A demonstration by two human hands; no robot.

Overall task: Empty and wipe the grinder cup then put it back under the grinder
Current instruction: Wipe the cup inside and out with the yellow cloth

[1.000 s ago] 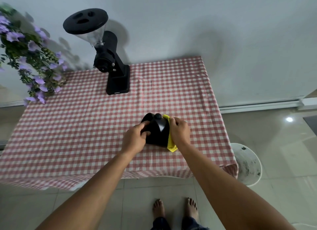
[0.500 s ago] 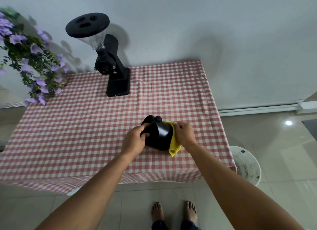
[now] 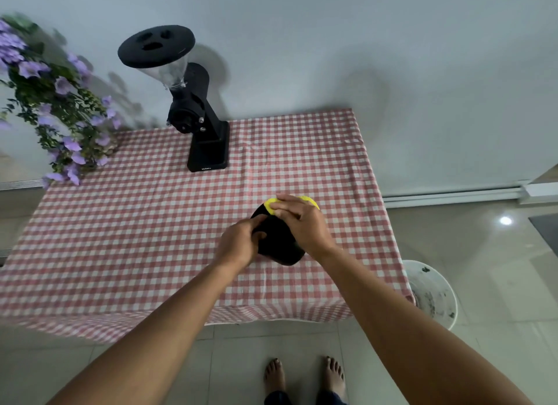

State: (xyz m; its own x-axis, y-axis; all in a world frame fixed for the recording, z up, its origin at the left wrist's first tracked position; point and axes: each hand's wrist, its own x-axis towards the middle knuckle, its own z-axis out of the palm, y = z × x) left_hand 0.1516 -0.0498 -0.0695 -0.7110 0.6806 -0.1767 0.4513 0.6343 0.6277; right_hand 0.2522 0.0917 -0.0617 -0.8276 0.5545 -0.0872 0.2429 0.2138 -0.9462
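I see the table (image 3: 120, 238) against the wall, and the grinder (image 3: 199, 118) stands at its back edge, left of the middle. The flowers (image 3: 60, 108) hang over the back left corner. The grinder cup (image 3: 279, 243) lies near the front, right of the middle, between my left hand (image 3: 240, 243) and right hand (image 3: 303, 223); the cloth (image 3: 271, 205) is on its far end. A bucket (image 3: 434, 293) stands on the floor, just beside the front right corner.
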